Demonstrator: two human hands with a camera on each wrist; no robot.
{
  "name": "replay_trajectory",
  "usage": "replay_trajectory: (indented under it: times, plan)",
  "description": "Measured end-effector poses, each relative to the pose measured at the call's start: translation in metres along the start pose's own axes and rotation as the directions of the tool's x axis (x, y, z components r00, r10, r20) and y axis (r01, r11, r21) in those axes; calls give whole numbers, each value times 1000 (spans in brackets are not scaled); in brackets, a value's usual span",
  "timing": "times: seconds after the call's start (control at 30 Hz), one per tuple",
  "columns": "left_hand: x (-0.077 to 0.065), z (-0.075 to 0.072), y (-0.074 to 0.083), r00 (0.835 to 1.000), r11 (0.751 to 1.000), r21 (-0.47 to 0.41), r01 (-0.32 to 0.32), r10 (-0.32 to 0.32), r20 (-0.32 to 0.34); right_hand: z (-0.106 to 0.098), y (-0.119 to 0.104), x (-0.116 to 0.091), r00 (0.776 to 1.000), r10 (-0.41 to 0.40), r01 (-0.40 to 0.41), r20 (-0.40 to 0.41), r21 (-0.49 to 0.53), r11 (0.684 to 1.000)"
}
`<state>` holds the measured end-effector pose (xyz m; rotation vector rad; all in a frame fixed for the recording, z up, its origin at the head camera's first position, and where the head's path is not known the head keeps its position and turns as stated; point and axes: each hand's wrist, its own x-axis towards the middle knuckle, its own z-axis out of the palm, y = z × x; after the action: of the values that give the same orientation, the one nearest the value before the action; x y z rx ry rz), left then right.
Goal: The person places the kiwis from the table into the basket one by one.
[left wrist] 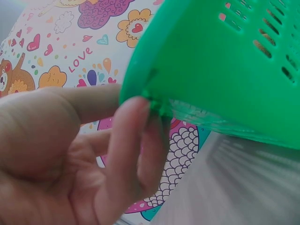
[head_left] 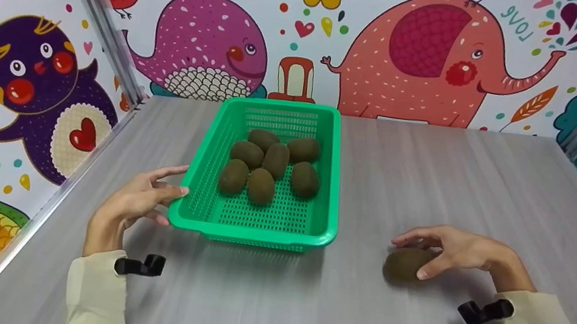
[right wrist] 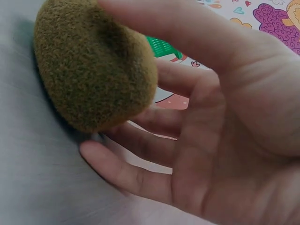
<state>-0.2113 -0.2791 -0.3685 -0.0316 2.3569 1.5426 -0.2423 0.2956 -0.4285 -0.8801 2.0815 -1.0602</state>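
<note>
A green plastic basket [head_left: 249,233] stands on the table with several brown kiwis [head_left: 261,186] inside. At its near left corner my left hand [head_left: 137,199] pinches the rim; the left wrist view shows the fingers [left wrist: 129,140] against the green rim [left wrist: 136,70]. To the right of the basket, my right hand [head_left: 460,253] holds a single kiwi [head_left: 404,266] between thumb and fingers, low at the tabletop. Up close in the right wrist view, the thumb lies over the fuzzy kiwi [right wrist: 89,70] and the other fingers reach round its far side.
The grey wood-grain table [head_left: 266,307] is bounded by printed cartoon walls [head_left: 307,33] at the back and sides. Metal posts [head_left: 107,15] stand at the back corners. A black strap mount [head_left: 140,265] sits on each wrist.
</note>
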Motion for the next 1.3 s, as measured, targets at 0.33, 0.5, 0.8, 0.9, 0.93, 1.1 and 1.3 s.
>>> replay_trajectory:
  times: [0.33, 0.5, 0.8, 0.9, 0.93, 1.1, 1.3]
  plan:
    - [0, 0, 0, 1000, 1000, -9, -4, 4, -1, 2, -5, 2, 998, 55, -57, -31, -70, 996]
    - [0, 0, -1, 1000, 1000, -20, -4, 4, 2, 4, -7, 4, 997, 63, -67, -50, -82, 994]
    - [0, 1, 0, 1000, 1000, -5, -5, 5, -7, 8, -12, 7, 984, 110, -121, -142, -70, 990]
    - [0, 1, 0, 1000, 1000, -2, -12, 12, -9, 9, -14, 8, 974, 129, -141, -184, -52, 989]
    - [0, 1, -1, 1000, 1000, -3, -12, 12, -9, 9, -15, 8, 972, 134, -145, -195, -45, 988]
    - [0, 0, -1, 1000, 1000, -20, -18, 18, 1, 10, -17, 11, 959, 162, -169, -231, -9, 986]
    - [0, 0, 0, 1000, 1000, -11, -19, 19, 4, 11, -22, 15, 936, 226, -204, -271, 108, 973]
